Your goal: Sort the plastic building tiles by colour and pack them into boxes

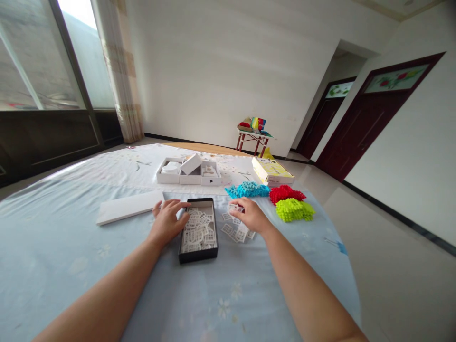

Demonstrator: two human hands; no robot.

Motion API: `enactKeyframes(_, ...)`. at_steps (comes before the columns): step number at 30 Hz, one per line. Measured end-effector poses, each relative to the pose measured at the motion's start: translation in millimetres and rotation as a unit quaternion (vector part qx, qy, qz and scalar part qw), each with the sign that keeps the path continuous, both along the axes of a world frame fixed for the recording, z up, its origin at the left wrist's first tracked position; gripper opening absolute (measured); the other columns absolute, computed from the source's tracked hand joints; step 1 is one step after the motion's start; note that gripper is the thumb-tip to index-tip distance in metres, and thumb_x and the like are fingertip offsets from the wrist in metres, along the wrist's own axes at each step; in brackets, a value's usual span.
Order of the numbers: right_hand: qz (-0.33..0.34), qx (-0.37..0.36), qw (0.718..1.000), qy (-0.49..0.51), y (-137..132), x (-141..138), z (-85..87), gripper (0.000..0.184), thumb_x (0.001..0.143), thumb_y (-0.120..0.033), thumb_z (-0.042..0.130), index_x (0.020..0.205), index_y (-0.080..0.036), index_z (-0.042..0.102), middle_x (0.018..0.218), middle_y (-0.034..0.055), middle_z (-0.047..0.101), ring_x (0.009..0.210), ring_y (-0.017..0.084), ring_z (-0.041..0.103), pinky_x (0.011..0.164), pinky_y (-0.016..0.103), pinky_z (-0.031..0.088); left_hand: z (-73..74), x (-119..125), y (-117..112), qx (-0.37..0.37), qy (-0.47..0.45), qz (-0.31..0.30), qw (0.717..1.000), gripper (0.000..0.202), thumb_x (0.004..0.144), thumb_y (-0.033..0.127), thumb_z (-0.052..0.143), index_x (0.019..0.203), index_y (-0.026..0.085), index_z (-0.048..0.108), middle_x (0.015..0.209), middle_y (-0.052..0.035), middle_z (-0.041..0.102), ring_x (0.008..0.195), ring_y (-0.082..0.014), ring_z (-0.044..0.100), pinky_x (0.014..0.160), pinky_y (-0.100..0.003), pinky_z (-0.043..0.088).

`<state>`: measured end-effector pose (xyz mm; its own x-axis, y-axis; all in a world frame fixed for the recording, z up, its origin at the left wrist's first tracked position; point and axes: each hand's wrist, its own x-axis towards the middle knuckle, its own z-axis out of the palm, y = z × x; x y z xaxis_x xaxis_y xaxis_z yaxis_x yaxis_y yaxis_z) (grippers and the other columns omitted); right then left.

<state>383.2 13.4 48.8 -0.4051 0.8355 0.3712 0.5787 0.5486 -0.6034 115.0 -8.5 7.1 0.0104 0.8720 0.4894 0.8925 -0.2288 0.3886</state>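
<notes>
My left hand [168, 220] lies at the left rim of a black-sided box [198, 257], fingers apart, with the index finger and thumb reaching over the edge. Inside the box is a heap of small white lattice pieces [198, 232], shaped like little window frames. To the right of the box, my right hand [252, 216] is closed on one or more white lattice pieces [235, 207] between thumb and fingers. More loose white lattice pieces [236, 233] are spread on the cloth just below that hand.
A white lid [128, 208] lies left of the box. Behind stand white open boxes [168, 177] and a yellow-and-white box [272, 170]. Blue [249, 189], red [286, 194] and lime-green [295, 210] piles of small pieces sit at the right. A floral cloth [228, 294] covers the table.
</notes>
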Motion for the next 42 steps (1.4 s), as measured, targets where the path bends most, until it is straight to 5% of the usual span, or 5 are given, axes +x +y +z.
enactKeyframes(14, 0.036, -0.022, 0.994, 0.099, 11, -63, 11.7, 0.042, 0.079, -0.035, 0.058, 0.118, -0.021, 0.056, 0.099, 0.0061, 0.066, 0.086, 0.016, 0.062, 0.079, 0.032, 0.049, 0.8, 2, 0, 0.002, -0.007, 0.000, 1.000, 0.031, 0.075, 0.032, 0.043, 0.097, 0.027, 0.065, 0.100, -0.0045, 0.065, 0.111, -0.0230, 0.048, 0.102, -0.047, 0.013)
enactKeyframes(19, 0.006, -0.031, 0.994, 0.103, 14, -41, 4.0, 0.036, 0.080, -0.032, 0.055, 0.114, -0.021, 0.057, 0.102, 0.0067, 0.066, 0.089, 0.017, 0.062, 0.081, 0.034, 0.049, 1.6, 2, 0, 0.002, -0.008, -0.004, 1.000, 0.031, 0.075, 0.032, 0.043, 0.096, 0.027, 0.065, 0.100, -0.0045, 0.065, 0.111, -0.0238, 0.048, 0.102, -0.047, 0.013)
enactKeyframes(27, -0.100, -0.071, 0.989, -0.085, 16, 30, -12.9, 0.038, 0.073, -0.036, 0.061, 0.106, -0.016, 0.063, 0.100, 0.0088, 0.066, 0.087, 0.020, 0.062, 0.080, 0.032, 0.047, 0.5, 2, 1, 0.003, -0.005, 0.000, 1.000, 0.032, 0.075, 0.032, 0.043, 0.097, 0.026, 0.065, 0.102, -0.0056, 0.065, 0.112, -0.0233, 0.047, 0.102, -0.046, 0.013)
enactKeyframes(35, -0.015, -0.113, 0.971, -0.208, 7, 42, -22.2, 0.082, 0.055, -0.059, 0.070, 0.122, -0.017, 0.053, 0.124, 0.0129, 0.052, 0.116, 0.029, 0.044, 0.098, 0.038, 0.034, -0.1, 0, 0, -0.003, 0.009, -0.001, 1.000, 0.033, 0.077, 0.034, 0.041, 0.100, 0.026, 0.064, 0.105, -0.0059, 0.064, 0.112, -0.0225, 0.047, 0.102, -0.046, 0.012)
enactKeyframes(42, 0.039, -0.089, 0.969, -0.228, 6, 33, -21.3, 0.068, 0.054, -0.040, 0.076, 0.115, -0.019, 0.058, 0.116, 0.0096, 0.056, 0.111, 0.026, 0.048, 0.094, 0.033, 0.037, -0.3, 0, -1, -0.007, 0.015, 0.000, 1.000, 0.033, 0.077, 0.034, 0.040, 0.099, 0.025, 0.064, 0.105, -0.0067, 0.064, 0.113, -0.0228, 0.047, 0.102, -0.047, 0.012)
